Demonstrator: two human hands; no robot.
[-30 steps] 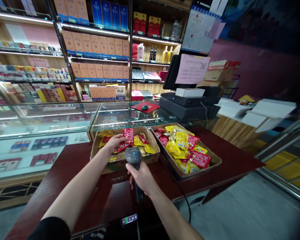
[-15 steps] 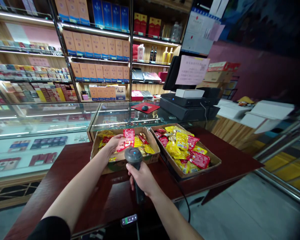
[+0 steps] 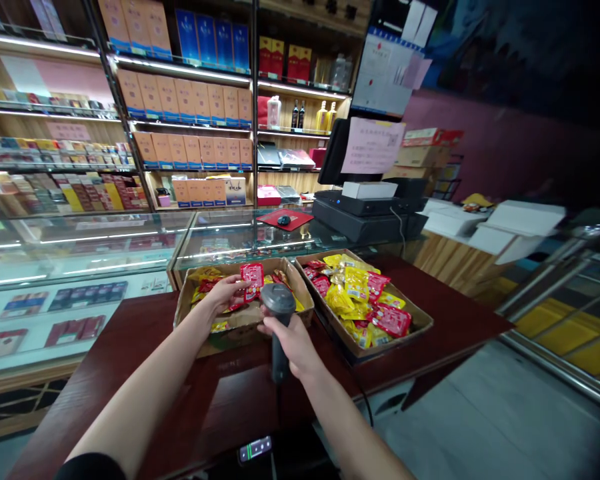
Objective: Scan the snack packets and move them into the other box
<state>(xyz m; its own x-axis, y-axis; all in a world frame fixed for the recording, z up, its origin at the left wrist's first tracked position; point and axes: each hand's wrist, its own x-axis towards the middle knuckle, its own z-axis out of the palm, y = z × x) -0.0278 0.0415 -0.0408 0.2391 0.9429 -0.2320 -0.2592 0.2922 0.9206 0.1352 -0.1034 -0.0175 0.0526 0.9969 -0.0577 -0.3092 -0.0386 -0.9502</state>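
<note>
Between the fingers of my left hand [image 3: 225, 295] is a red snack packet [image 3: 252, 281], held up over the left cardboard box [image 3: 245, 333]. My right hand [image 3: 295, 343] is wrapped round the handle of a dark barcode scanner [image 3: 279, 303], its head close to the right of the packet. Red and yellow packets fill the left box, partly covered by my hands and the scanner. Beside it, the right cardboard box [image 3: 350, 353] is heaped with similar yellow packets [image 3: 356, 283] and red ones.
Both boxes stand on a dark red table [image 3: 220, 413]. A phone-like lit screen [image 3: 255, 450] is at the near edge. Behind are a glass counter [image 3: 220, 233], a mouse [image 3: 284, 220] and a monitor [image 3: 335, 150]. Shelves of boxed goods line the back; a metal railing [image 3: 570, 373] is at right.
The scanner and my right hand have moved slightly up and right relative to the boxes. My left hand still holds the red packet. The whole view has shifted a little.
</note>
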